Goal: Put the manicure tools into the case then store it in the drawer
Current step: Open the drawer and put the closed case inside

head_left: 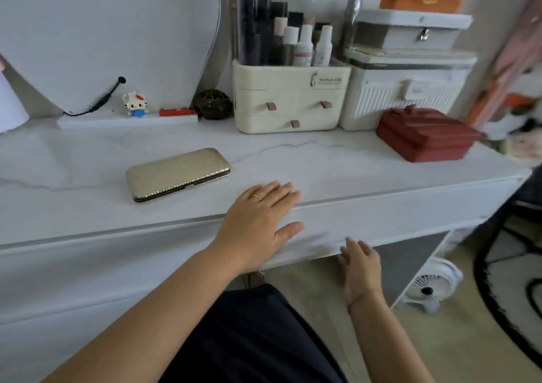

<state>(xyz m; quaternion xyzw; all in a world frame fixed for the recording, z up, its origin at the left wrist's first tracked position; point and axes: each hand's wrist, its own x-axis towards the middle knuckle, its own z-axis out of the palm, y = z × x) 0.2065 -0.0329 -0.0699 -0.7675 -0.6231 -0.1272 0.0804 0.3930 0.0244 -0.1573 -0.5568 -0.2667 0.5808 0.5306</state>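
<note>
The gold textured manicure case (178,174) lies closed on the white marble-look table top (337,159), left of centre. No loose tools show. My left hand (259,224) rests flat with straight fingers on the table's front edge, right of the case and apart from it. Below it runs the white drawer front (381,224), closed. My right hand (360,268) is under the drawer's lower edge, fingers spread and touching its underside.
At the back stand a cream cosmetics organiser (290,101) with bottles, stacked white boxes (407,86), a red box (425,136), a dark jar (212,103), a small toy figure (134,103) and a round mirror (108,36). A small white fan (431,285) sits on the floor.
</note>
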